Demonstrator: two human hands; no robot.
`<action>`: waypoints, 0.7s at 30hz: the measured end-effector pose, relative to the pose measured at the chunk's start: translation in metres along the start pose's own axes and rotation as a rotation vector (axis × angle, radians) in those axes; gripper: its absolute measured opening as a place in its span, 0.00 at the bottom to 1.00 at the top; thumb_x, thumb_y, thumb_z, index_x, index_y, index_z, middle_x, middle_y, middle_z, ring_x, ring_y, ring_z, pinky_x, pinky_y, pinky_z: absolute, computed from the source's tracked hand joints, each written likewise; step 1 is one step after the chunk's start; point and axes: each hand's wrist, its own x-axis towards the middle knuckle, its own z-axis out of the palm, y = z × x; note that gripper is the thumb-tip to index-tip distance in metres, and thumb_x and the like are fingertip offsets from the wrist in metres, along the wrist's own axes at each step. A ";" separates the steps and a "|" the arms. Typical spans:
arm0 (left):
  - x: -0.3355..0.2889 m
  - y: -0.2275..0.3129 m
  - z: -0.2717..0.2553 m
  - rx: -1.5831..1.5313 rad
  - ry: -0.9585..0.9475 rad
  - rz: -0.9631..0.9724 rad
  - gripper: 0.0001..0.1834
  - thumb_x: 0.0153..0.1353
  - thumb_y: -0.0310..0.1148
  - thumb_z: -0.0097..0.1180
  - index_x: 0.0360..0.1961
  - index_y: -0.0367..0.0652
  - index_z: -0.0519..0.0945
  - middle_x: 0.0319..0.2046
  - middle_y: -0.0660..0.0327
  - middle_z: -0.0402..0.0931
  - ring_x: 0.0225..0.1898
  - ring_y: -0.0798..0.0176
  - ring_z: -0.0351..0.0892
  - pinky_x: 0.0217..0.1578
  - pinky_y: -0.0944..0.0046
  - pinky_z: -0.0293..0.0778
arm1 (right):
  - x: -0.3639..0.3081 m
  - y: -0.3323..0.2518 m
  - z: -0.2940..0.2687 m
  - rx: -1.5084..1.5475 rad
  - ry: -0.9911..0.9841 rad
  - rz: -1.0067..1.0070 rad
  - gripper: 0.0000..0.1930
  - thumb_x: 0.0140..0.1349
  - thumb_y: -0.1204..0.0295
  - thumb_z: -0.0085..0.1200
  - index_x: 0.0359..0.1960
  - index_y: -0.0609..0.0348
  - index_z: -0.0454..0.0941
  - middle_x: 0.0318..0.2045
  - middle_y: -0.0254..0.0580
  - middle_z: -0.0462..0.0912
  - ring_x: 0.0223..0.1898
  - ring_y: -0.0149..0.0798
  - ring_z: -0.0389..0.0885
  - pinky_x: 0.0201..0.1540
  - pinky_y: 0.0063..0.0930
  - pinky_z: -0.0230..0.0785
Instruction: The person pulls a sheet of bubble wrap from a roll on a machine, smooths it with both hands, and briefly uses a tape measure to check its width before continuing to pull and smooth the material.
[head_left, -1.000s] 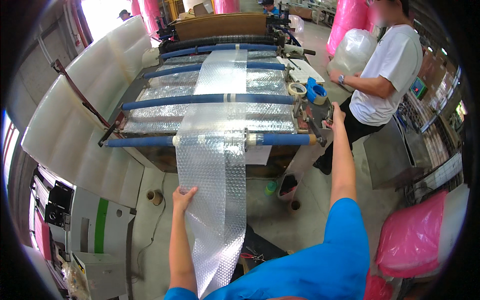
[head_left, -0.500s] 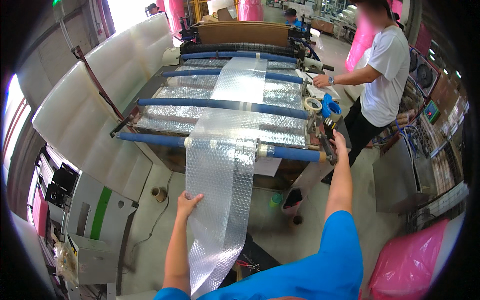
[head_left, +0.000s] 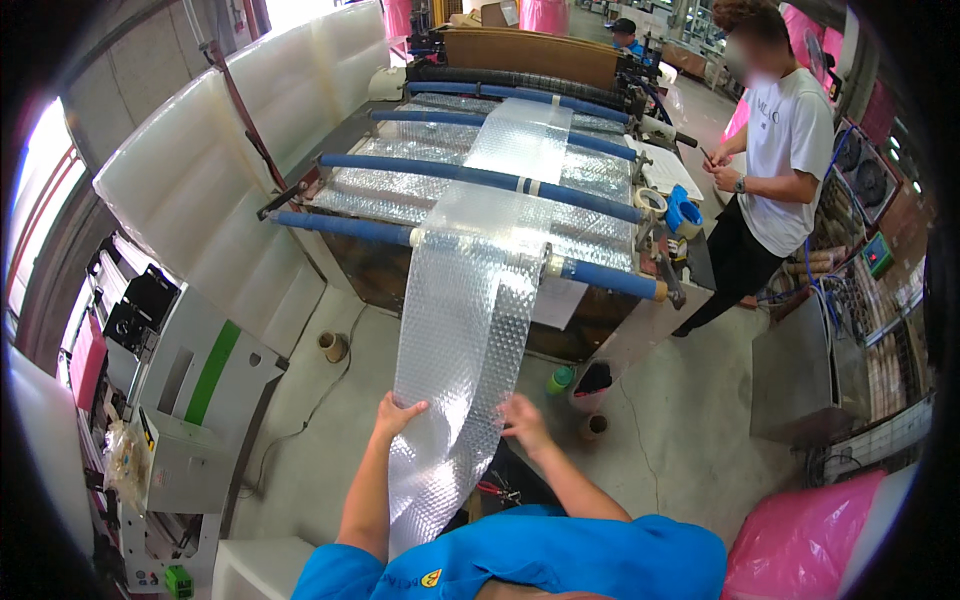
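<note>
Clear bubble film [head_left: 455,340] nearest: one long strip, lower end lost against the blue shirt [head_left: 520,550], slack and rippled toward the body. To handle well, judging by those ripples: take both edges level, draw evenly, avoid leading with one side. Pinch lightly, so as not to crush bubbles or stretch an edge. Mind the red-handled tool [head_left: 492,489] low beside the strip, a possible snag.

At the left edge, left hand [head_left: 400,415], with thumb over the top face and fingers mostly hidden beneath, apparently closed on the film; on a steeply rising forearm. At the right edge, right hand [head_left: 527,424], with fingers half curled, on a forearm slanting in from lower right; cannot tell whether gripping or only touching. Best squared opposite the left before any pull.

Farther out, up the strip: over the front blue bar [head_left: 340,226], between a pale collar [head_left: 415,238] and a darker ring [head_left: 547,260]; worth watching there for sideways drift. Beyond, a wide silvery bubble sheet [head_left: 385,195] under more bars [head_left: 400,170]. Off right, tape rolls [head_left: 684,212], then a co-worker [head_left: 790,135] in white
</note>
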 end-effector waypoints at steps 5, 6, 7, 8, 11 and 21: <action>-0.039 0.029 -0.037 0.009 0.168 0.147 0.35 0.29 0.43 0.69 0.35 0.32 0.67 0.30 0.52 0.74 0.33 0.62 0.73 0.34 0.65 0.69 | -0.024 0.034 0.056 -0.188 0.007 0.055 0.18 0.57 0.56 0.43 0.27 0.62 0.74 0.18 0.31 0.74 0.19 0.23 0.69 0.21 0.16 0.61; -0.048 0.040 -0.047 0.007 0.131 0.137 0.34 0.29 0.42 0.69 0.35 0.33 0.67 0.31 0.52 0.74 0.33 0.62 0.73 0.34 0.65 0.69 | -0.028 0.029 0.056 -0.192 -0.017 0.009 0.18 0.57 0.57 0.43 0.26 0.61 0.73 0.17 0.32 0.73 0.19 0.23 0.69 0.20 0.16 0.60; -0.056 0.052 -0.057 0.011 0.137 0.146 0.34 0.30 0.42 0.69 0.36 0.33 0.67 0.31 0.52 0.74 0.34 0.61 0.73 0.34 0.64 0.69 | -0.032 0.022 0.055 -0.195 -0.039 -0.037 0.18 0.57 0.57 0.43 0.25 0.61 0.73 0.17 0.32 0.73 0.19 0.23 0.68 0.19 0.16 0.59; -0.066 0.062 -0.063 0.007 0.139 0.154 0.33 0.30 0.41 0.68 0.36 0.34 0.67 0.31 0.52 0.74 0.34 0.60 0.73 0.35 0.64 0.69 | -0.037 0.018 0.051 -0.206 -0.057 -0.081 0.18 0.58 0.57 0.42 0.24 0.61 0.72 0.17 0.32 0.72 0.18 0.23 0.68 0.19 0.16 0.58; -0.069 0.054 -0.060 0.029 0.165 0.162 0.33 0.31 0.40 0.67 0.38 0.34 0.68 0.32 0.51 0.74 0.35 0.58 0.74 0.36 0.63 0.68 | -0.029 0.030 0.045 -0.165 -0.094 0.013 0.19 0.58 0.56 0.40 0.21 0.59 0.71 0.16 0.32 0.71 0.18 0.23 0.66 0.18 0.17 0.57; -0.033 0.012 -0.021 -0.013 0.164 0.187 0.30 0.33 0.44 0.66 0.34 0.34 0.72 0.31 0.51 0.75 0.35 0.55 0.74 0.37 0.61 0.67 | 0.006 0.063 0.025 -0.231 -0.036 -0.018 0.20 0.56 0.54 0.43 0.23 0.61 0.73 0.16 0.31 0.71 0.18 0.24 0.67 0.20 0.17 0.59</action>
